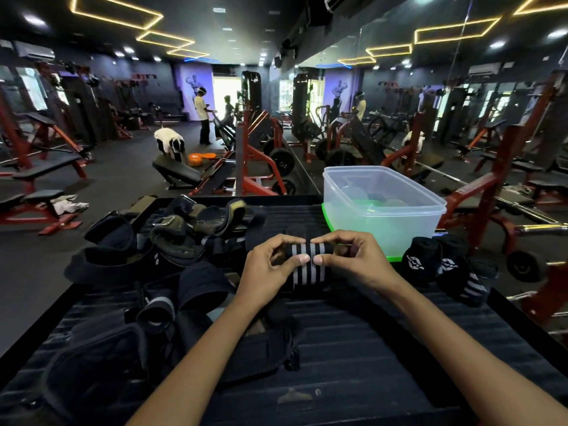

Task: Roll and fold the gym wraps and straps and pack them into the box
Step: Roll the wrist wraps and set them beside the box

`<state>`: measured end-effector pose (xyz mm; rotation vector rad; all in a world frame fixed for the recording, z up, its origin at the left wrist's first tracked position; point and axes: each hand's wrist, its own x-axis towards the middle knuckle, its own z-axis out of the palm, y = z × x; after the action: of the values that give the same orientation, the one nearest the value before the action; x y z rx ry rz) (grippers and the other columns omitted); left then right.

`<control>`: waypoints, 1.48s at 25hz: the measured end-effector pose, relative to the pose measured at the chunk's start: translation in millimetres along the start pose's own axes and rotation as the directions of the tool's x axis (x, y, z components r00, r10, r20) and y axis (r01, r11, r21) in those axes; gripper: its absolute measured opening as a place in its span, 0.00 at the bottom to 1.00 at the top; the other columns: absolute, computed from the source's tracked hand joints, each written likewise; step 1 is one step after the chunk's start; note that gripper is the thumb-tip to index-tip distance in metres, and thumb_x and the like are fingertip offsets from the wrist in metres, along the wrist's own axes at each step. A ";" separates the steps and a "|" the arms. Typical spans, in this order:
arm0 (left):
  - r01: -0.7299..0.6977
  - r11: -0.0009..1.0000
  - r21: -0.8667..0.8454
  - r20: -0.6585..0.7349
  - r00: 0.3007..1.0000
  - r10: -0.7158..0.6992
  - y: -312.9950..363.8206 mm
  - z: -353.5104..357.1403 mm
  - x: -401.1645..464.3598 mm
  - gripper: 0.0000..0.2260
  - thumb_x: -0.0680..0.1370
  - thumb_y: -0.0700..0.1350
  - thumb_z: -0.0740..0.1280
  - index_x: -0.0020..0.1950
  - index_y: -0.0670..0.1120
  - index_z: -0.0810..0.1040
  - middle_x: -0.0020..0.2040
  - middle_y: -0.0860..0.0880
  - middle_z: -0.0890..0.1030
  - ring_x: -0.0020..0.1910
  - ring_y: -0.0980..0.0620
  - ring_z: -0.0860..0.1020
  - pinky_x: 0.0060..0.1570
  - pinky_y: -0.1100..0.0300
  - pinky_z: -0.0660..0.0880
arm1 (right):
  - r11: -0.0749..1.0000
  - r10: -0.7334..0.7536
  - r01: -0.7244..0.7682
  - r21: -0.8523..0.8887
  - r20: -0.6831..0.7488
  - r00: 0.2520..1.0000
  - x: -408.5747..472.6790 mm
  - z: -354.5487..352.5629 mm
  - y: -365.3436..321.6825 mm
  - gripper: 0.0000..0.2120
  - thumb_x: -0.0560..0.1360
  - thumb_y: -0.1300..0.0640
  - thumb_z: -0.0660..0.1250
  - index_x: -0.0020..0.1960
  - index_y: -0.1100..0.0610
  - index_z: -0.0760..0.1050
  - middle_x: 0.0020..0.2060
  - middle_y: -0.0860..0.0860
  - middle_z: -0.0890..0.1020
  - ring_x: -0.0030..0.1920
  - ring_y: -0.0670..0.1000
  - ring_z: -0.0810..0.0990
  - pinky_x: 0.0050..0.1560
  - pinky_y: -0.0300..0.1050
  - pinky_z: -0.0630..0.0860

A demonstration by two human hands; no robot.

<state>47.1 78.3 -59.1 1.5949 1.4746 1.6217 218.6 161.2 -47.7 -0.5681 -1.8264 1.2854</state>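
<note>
A black wrap with white stripes (310, 265) is partly rolled at the middle of the dark ribbed surface (353, 348). My left hand (270, 265) pinches the roll's left end, and my right hand (350, 259) pinches its right end, thumbs meeting on the striped part. The wrap's loose tail hangs down toward me. Behind my right hand stands a clear plastic box (384, 207) on a green lid, with a few round shapes inside. Rolled black wraps (442, 265) sit right of my hands. A heap of unrolled black straps and wraps (172, 241) lies to the left.
More black pads and straps (129, 342) are piled at the near left. The surface's edges drop off at left and right. Red gym machines, benches and weight plates fill the room beyond, with a person (204, 116) standing far back.
</note>
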 end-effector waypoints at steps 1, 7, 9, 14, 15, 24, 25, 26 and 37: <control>-0.023 1.000 -0.008 0.011 1.000 0.023 1.1 -0.1 -0.3 0.10 0.72 0.40 0.74 0.51 0.49 0.81 0.48 0.50 0.84 0.49 0.55 0.81 0.48 0.64 0.77 | 1.000 0.001 -0.001 -0.001 -0.005 1.000 -0.7 -0.9 -0.5 0.15 0.64 0.56 0.80 0.49 0.58 0.83 0.45 0.70 0.81 0.43 0.59 0.77 0.48 0.67 0.75; 0.003 0.996 -0.092 -0.025 1.000 -0.006 1.7 -0.7 -0.6 0.09 0.71 0.43 0.75 0.50 0.48 0.82 0.47 0.51 0.85 0.47 0.53 0.83 0.50 0.58 0.79 | 0.998 -0.035 0.035 0.053 -0.001 0.999 -1.8 3.9 -3.6 0.15 0.66 0.64 0.76 0.53 0.60 0.81 0.49 0.63 0.83 0.46 0.58 0.79 0.54 0.62 0.75; -0.037 0.996 -0.086 0.018 0.999 0.039 3.8 0.8 -1.1 0.11 0.71 0.40 0.75 0.53 0.48 0.82 0.50 0.53 0.84 0.50 0.57 0.82 0.51 0.64 0.77 | 0.995 -0.013 0.015 0.102 -0.018 1.000 -0.9 2.7 -4.3 0.15 0.66 0.65 0.76 0.53 0.62 0.81 0.47 0.67 0.82 0.46 0.59 0.80 0.54 0.62 0.75; -0.030 0.999 -0.031 -0.078 0.997 0.027 -3.9 1.1 1.7 0.10 0.74 0.40 0.72 0.53 0.49 0.79 0.49 0.51 0.83 0.49 0.55 0.82 0.50 0.59 0.78 | 0.995 0.044 -0.022 0.093 -0.237 0.971 1.3 14.8 -3.4 0.16 0.66 0.66 0.76 0.52 0.62 0.79 0.44 0.63 0.84 0.44 0.56 0.82 0.51 0.53 0.79; -0.051 0.998 0.041 -0.086 0.995 0.054 -6.6 2.8 0.9 0.09 0.75 0.40 0.70 0.55 0.47 0.76 0.50 0.50 0.82 0.49 0.53 0.81 0.50 0.59 0.78 | 0.998 0.037 -0.021 0.057 -0.289 0.957 1.1 18.7 -1.0 0.14 0.66 0.66 0.76 0.50 0.60 0.80 0.43 0.59 0.85 0.43 0.52 0.83 0.50 0.49 0.80; -0.049 0.970 0.240 0.052 0.998 0.037 -12.7 5.7 0.4 0.08 0.81 0.41 0.60 0.57 0.48 0.64 0.49 0.50 0.74 0.49 0.54 0.74 0.45 0.69 0.67 | 0.987 -0.112 0.067 -0.143 -0.333 0.936 -2.5 26.7 14.0 0.10 0.68 0.65 0.75 0.50 0.59 0.83 0.45 0.51 0.85 0.48 0.48 0.84 0.53 0.44 0.79; -0.049 0.973 0.226 0.053 0.998 0.038 -10.3 5.9 0.4 0.07 0.81 0.42 0.61 0.57 0.48 0.65 0.47 0.50 0.75 0.46 0.55 0.74 0.44 0.69 0.68 | 0.991 -0.096 0.061 -0.119 -0.321 0.942 -1.8 25.5 12.3 0.12 0.68 0.65 0.76 0.51 0.59 0.83 0.45 0.51 0.85 0.46 0.47 0.84 0.52 0.45 0.80; -0.047 0.978 0.201 0.048 0.998 0.038 -7.3 6.0 0.3 0.06 0.81 0.42 0.61 0.56 0.46 0.66 0.45 0.50 0.76 0.44 0.57 0.75 0.43 0.68 0.68 | 0.994 -0.092 0.072 -0.078 -0.290 0.953 -1.8 24.7 9.1 0.15 0.68 0.67 0.75 0.54 0.59 0.81 0.46 0.51 0.85 0.44 0.46 0.84 0.51 0.44 0.80; -0.010 0.995 -0.103 -0.007 1.000 0.009 7.3 -2.9 4.7 0.10 0.73 0.37 0.72 0.52 0.46 0.80 0.48 0.54 0.83 0.47 0.59 0.82 0.47 0.65 0.77 | 0.987 0.000 0.010 0.160 -0.066 0.998 0.9 11.9 -4.2 0.15 0.67 0.64 0.75 0.53 0.62 0.80 0.40 0.60 0.82 0.41 0.56 0.78 0.42 0.46 0.75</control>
<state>46.0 78.8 -50.0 1.5435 1.3652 1.6811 208.8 153.7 -45.2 -0.5115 -1.6526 1.3798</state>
